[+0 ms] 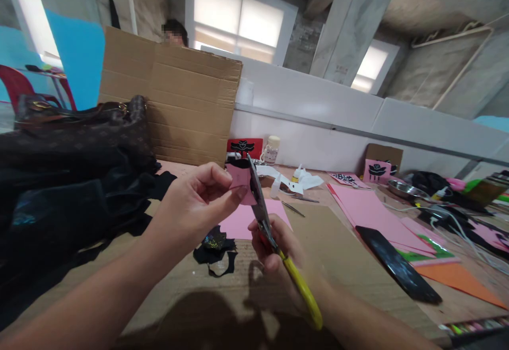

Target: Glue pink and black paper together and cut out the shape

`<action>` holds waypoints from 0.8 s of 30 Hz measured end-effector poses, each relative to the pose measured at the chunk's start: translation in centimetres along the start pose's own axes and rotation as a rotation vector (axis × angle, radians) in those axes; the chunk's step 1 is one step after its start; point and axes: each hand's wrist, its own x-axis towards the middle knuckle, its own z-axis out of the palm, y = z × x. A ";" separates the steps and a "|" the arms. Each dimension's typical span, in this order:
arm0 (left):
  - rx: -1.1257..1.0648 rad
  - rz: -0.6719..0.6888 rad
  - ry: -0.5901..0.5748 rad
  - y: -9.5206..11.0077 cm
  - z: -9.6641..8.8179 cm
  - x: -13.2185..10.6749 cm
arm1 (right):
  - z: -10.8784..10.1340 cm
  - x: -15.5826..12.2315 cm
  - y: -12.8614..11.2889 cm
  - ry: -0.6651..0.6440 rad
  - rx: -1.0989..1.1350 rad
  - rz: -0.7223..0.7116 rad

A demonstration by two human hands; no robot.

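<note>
My left hand (199, 199) pinches a small piece of pink paper (239, 179) between thumb and fingers, held up over the table. My right hand (278, 246) grips yellow-handled scissors (274, 238), whose blades point upward and meet the right edge of the pink piece. Below them lie a pink sheet (242, 221) and black paper scraps (214, 246) on the brown cardboard work surface (338, 254).
A dark handbag and black cloth (75, 169) fill the left. A tall cardboard screen (175, 106) stands behind, with a person's head above it. To the right lie pink sheets (366, 207), a black phone (397, 262), an orange sheet, cables, a metal bowl (401, 188) and a glue bottle.
</note>
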 end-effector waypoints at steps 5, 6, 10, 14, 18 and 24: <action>0.013 0.021 -0.035 -0.5 -0.2 -0.1 | -0.1 0.0 0.5 -0.001 -0.012 -0.001; 0.015 0.024 -0.038 -0.6 -0.2 -0.1 | -0.1 0.0 0.5 -0.001 -0.024 -0.003; 0.022 0.015 -0.047 -0.5 -0.1 0.0 | -0.2 0.0 0.4 -0.011 -0.043 0.012; 0.035 0.009 -0.070 -0.4 0.1 0.0 | -0.2 0.0 0.1 -0.009 -0.031 0.003; 0.027 0.008 -0.078 -0.3 0.1 -0.1 | -0.2 0.0 0.1 -0.018 -0.020 0.007; 0.059 -0.002 -0.071 -0.3 0.1 0.0 | -0.2 -0.1 0.7 0.008 -0.039 0.019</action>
